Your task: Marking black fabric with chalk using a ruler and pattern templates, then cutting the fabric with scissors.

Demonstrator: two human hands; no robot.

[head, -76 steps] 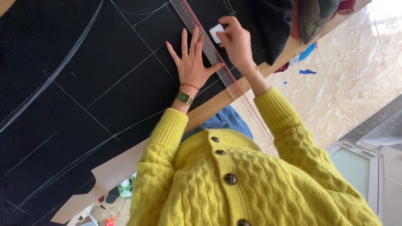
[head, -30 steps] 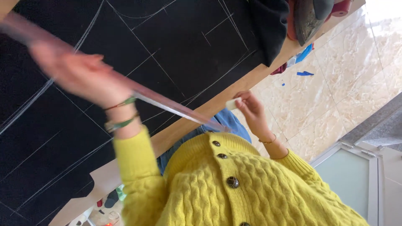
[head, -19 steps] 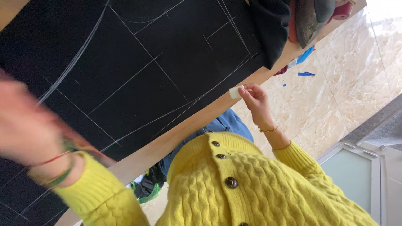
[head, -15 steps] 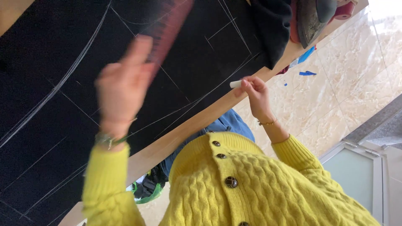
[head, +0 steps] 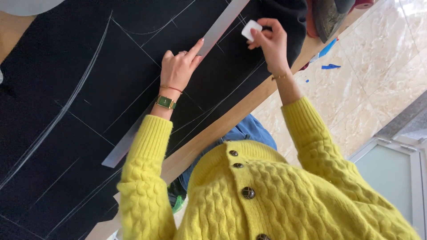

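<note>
In the head view, a black cloth (head: 89,111) is seen spread over a wooden table (head: 249,106), marked with pale chalk lines, some straight and 1 long and curved. A long grey ruler (head: 133,133) is laid slantwise across the cloth, from near the table edge up to the top of the picture. The left hand (head: 178,69) is pressed flat on the ruler, fingers loosely spread and the forefinger stretched along its edge; nothing is gripped by it. A green wristwatch (head: 166,102) and a thin red band are worn on that wrist.

The right hand (head: 269,40) is held just beside the ruler, above the cloth. A small white piece of chalk (head: 249,30) is pinched between its thumb and fingertips, close to the ruler's edge; whether the chalk touches the cloth cannot be told. A yellow knitted cardigan (head: 275,195) with dark buttons fills the lower part. An iron (head: 327,15) is seen at the table's far end, and blue scraps (head: 331,66) lie on the tiled floor.
</note>
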